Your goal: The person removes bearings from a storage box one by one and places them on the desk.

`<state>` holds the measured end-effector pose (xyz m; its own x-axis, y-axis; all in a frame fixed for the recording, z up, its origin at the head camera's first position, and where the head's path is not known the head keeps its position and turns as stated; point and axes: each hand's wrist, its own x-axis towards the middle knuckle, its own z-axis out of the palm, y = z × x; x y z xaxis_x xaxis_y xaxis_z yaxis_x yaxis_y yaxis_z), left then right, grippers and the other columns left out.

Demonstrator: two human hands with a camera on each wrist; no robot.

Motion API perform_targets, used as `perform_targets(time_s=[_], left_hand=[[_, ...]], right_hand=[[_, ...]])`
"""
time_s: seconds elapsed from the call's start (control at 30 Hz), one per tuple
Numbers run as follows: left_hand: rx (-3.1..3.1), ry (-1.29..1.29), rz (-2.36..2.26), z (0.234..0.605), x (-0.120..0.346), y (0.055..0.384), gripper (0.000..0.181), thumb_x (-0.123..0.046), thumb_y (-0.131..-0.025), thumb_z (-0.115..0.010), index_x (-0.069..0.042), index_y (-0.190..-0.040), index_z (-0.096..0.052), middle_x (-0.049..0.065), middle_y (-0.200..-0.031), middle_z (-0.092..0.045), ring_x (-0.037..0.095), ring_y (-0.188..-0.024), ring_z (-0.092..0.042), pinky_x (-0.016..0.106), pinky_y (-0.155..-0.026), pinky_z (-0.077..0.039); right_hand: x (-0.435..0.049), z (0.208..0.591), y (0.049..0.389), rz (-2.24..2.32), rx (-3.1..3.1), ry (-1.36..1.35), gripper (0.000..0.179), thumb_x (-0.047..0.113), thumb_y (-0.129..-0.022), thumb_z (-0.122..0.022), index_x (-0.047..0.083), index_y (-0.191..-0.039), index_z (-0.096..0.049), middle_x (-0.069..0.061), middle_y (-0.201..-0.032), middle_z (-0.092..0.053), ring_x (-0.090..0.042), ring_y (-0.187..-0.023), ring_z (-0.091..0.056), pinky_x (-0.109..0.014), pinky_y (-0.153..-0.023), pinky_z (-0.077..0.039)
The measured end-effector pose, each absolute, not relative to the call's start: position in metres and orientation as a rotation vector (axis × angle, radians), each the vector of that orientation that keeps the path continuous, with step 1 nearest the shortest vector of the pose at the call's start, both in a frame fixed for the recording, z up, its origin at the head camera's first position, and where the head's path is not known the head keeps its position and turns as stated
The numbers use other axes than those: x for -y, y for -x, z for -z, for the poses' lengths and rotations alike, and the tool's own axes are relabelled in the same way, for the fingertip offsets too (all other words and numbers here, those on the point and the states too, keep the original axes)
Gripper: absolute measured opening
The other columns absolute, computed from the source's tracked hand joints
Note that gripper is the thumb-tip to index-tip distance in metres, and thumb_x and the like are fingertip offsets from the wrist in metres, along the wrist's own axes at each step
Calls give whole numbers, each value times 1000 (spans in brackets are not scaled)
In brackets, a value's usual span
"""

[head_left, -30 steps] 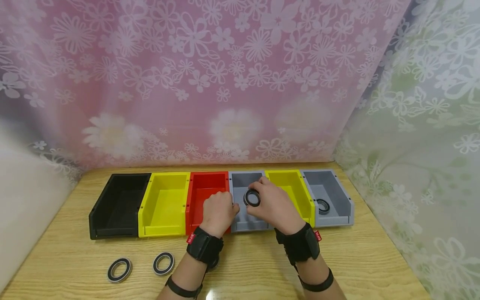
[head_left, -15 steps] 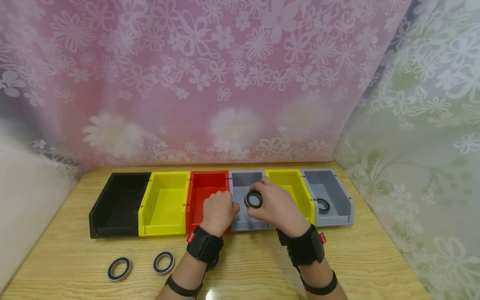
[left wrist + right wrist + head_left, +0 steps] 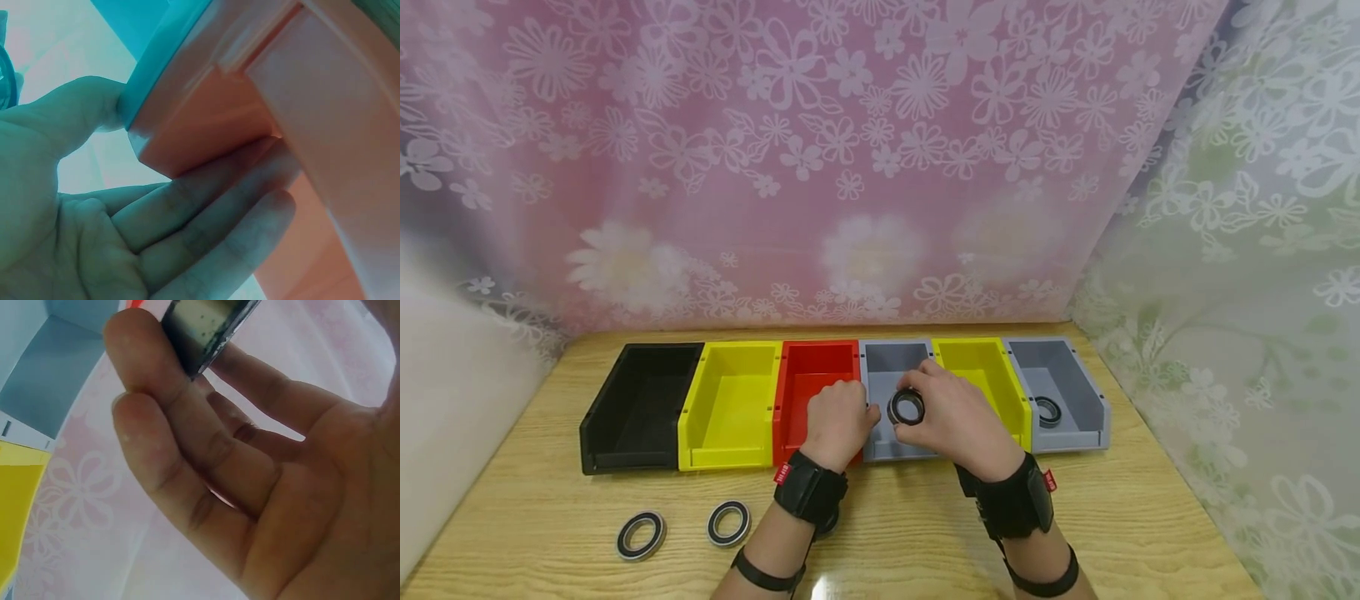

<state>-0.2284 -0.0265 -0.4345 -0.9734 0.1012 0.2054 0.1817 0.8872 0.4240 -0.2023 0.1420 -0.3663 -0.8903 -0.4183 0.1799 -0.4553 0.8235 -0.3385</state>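
In the head view my right hand point(image 3: 958, 414) pinches a bearing point(image 3: 894, 410), a dark ring with a round hole, over the left grey bin point(image 3: 898, 451). The right wrist view shows the fingertips on the bearing's shiny rim point(image 3: 203, 331), with the lower fingers bent beneath it. My left hand point(image 3: 837, 421) grips the side wall where the red bin point(image 3: 820, 360) meets that grey bin. In the left wrist view its thumb point(image 3: 94, 103) lies on the grey bin's side, tinted blue here, while the other fingers reach inside the red bin.
A black bin point(image 3: 640, 408), a left yellow bin point(image 3: 730, 408), a right yellow bin point(image 3: 973, 358) and a right grey bin point(image 3: 1067, 375) complete the row. One bearing point(image 3: 1056, 413) lies in the right grey bin. Bearings point(image 3: 657, 527) rest on the table point(image 3: 550, 508), one partly behind my left wrist.
The bearing has shifted slightly down and turned a little in my right hand, and the right wrist has moved a bit right. My left hand has kept its hold.
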Motion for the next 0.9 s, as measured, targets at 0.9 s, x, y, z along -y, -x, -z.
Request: perform_targets(time_s=[0.9], left_hand=[[2905,218,684,433,29,228,45,-22,-90,-77,-10,-56,-51,1,-49,-32,18,-40,-40,25,-40,-30]], right_hand=[[-151,408,169,-424,3054,-936,36,25,-75,-88,8,-100,-69,3,-87,-51,-9,-70,-51,-26,-61,-48]])
